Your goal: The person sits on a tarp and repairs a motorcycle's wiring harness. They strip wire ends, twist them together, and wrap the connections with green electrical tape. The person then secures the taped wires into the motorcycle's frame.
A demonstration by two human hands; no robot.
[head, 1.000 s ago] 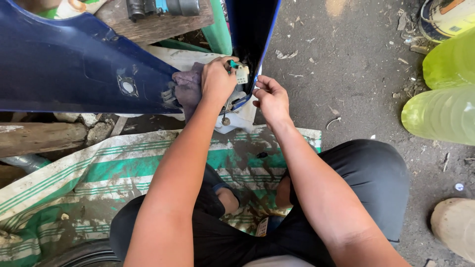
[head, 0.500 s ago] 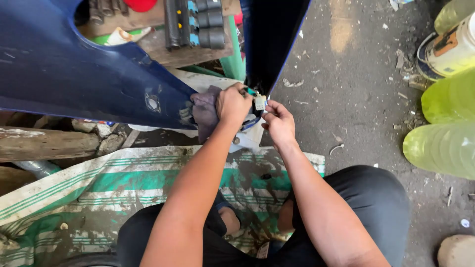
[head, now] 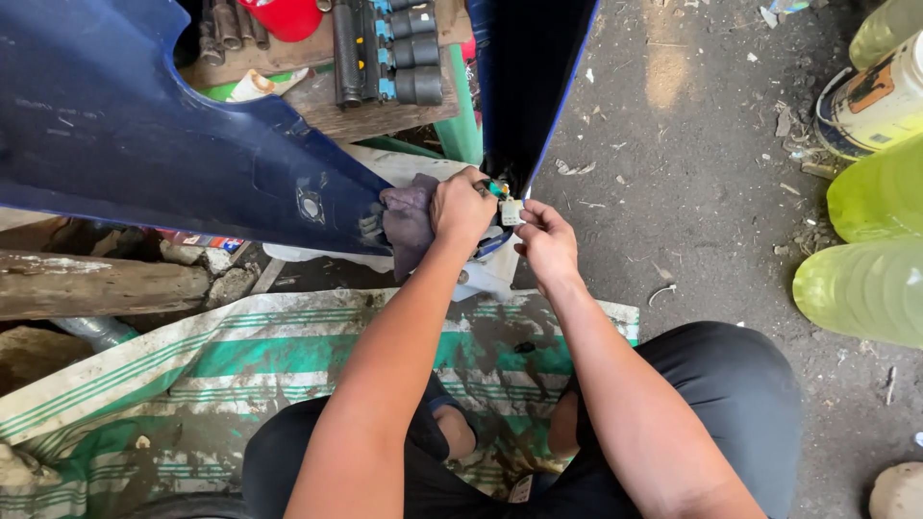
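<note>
A dark blue plastic body panel (head: 144, 144) stretches across the upper left, with a second blue piece (head: 524, 77) standing upright at top centre. My left hand (head: 461, 207) is closed on a greyish-purple rag (head: 409, 226) and on wires at the panel's lower edge. My right hand (head: 548, 240) pinches a small white connector (head: 511, 211) with green and coloured wires, right beside my left hand. White plastic trim (head: 486, 274) shows below both hands.
A green-and-white striped sack (head: 240, 365) lies under my legs. A wooden board with sockets (head: 394, 58) and a red cup (head: 284, 17) sits at the top. Yellow-green plastic bottles (head: 865, 279) and a tin (head: 870, 101) stand at right. A log (head: 96, 284) lies at left.
The view has shifted, bringing the hands lower in frame and revealing the tool board. Both hands stay at the connector; my right hand has closed in on it.
</note>
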